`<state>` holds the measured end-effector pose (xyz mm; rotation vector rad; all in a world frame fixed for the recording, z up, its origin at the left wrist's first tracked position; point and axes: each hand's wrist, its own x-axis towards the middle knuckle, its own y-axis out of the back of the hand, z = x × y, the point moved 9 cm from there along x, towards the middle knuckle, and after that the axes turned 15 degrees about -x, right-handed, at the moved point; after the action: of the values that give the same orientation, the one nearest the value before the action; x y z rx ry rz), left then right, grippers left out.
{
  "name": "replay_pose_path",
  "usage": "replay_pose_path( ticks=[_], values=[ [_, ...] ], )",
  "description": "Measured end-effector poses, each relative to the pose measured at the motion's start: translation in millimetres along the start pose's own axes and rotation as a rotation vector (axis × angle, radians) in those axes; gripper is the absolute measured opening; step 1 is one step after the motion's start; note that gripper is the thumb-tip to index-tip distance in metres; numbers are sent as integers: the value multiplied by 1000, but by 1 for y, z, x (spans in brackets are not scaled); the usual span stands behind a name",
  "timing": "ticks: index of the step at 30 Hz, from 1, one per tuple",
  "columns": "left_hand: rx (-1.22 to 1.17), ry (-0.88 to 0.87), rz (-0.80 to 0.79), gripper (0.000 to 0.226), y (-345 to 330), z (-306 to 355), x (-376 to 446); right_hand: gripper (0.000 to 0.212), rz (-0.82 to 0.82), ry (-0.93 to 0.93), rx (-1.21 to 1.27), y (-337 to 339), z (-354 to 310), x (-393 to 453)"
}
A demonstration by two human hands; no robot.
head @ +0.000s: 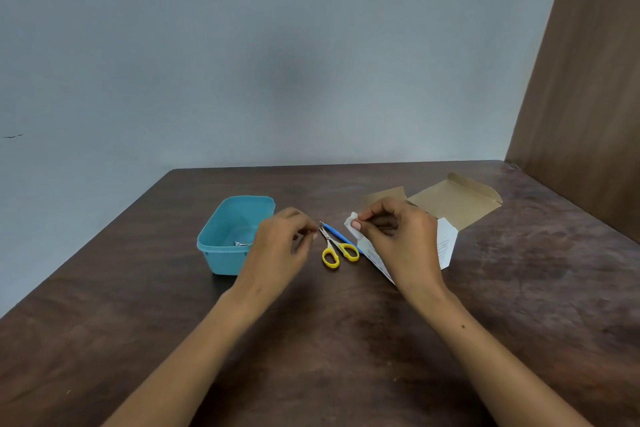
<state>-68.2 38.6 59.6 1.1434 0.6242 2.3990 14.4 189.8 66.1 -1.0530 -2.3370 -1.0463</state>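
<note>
My right hand pinches a small white piece of fabric or paper between thumb and fingers, just above the table. My left hand hovers to its left with fingers curled, fingertips pinched together near the scissor tips; whether it holds something tiny I cannot tell. Small yellow-handled scissors lie shut on the table between my hands. A thin blue tool with a hooked metal tip lies beside them.
A teal plastic tub stands at the left with a small item inside. An opened, flattened cardboard box lies behind my right hand. The brown wooden table meets a grey wall; a wooden panel rises at right.
</note>
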Motion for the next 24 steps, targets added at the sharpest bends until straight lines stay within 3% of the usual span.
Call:
replay_pose_path(
  ticks=[5,9,13,18,24],
  values=[
    [58,-35,-312,26,-47,-6,-10,20,2,-25,5,1,4,1],
    [125,-11,-447,34,-60,-9,-14,24,4,-17,-16,2,3,1],
    [139,32,-456,28,-55,-14,-14,22,-3,-11,-46,0,2,1],
    [152,127,-352,23,-35,-17,-11,15,-28,4,-63,-2,-3,-2],
    [121,297,-381,20,-33,-32,-15,15,-64,57,-52,-6,-11,-6]
  ],
)
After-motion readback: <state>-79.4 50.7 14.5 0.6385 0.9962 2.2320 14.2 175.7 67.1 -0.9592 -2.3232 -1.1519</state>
